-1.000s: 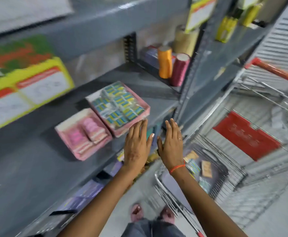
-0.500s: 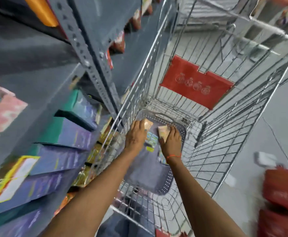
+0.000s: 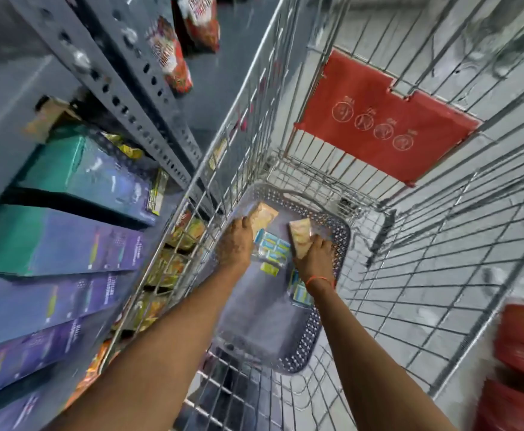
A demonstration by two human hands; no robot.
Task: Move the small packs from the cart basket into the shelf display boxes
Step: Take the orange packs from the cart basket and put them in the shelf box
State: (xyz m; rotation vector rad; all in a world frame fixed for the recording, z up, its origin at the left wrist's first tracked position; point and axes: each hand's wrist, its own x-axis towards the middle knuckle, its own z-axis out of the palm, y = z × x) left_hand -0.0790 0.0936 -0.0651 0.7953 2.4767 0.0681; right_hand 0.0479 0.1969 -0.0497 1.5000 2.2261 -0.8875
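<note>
Both my arms reach down into the wire cart (image 3: 441, 275), where a grey perforated basket (image 3: 326, 306) lies on the bottom. My left hand (image 3: 235, 242) is closed on a tan small pack (image 3: 263, 217) at the basket's far left. My right hand (image 3: 315, 258) grips another tan pack (image 3: 300, 234) near the far right side. Between the hands lie blue-and-white packs (image 3: 271, 245) and a small yellow-green pack (image 3: 269, 269); more blue packs (image 3: 299, 290) sit under my right wrist. The shelf display boxes are out of view.
Grey metal shelving (image 3: 123, 98) stands close on the left, holding purple-and-teal boxes (image 3: 67, 241) and red snack bags (image 3: 173, 57). A red flap (image 3: 385, 126) hangs on the cart's far wall. Red items (image 3: 521, 346) lie on the floor at right.
One second ago my hands hovered open near the pink display boxes on the shelf. My view and both hands dropped into the cart, and each hand has closed on a tan pack.
</note>
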